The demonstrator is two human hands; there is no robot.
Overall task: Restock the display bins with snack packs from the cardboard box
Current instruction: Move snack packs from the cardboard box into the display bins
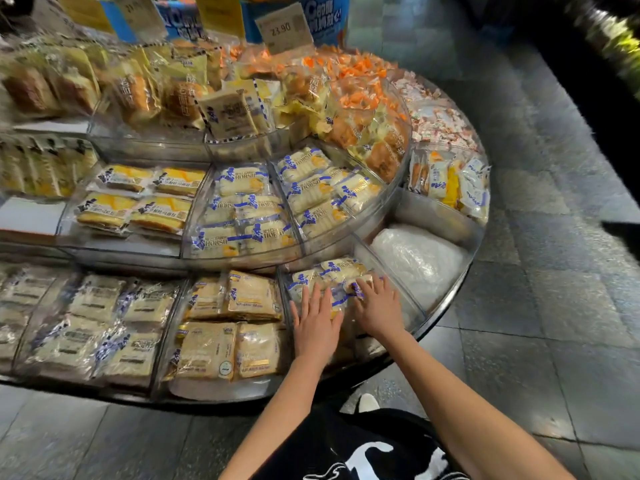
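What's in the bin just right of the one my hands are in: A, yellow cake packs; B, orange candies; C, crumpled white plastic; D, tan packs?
C: white plastic fills the bin right of the one where the left hand and right hand rest on packs.

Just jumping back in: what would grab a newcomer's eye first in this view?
The left hand and right hand lie flat on blue-and-white snack packs in a front bin of the lowest tier. Right of it, a neighbouring bin holds a crumpled white plastic bag. Up top, orange sweets heap beside a 23.90 price card.
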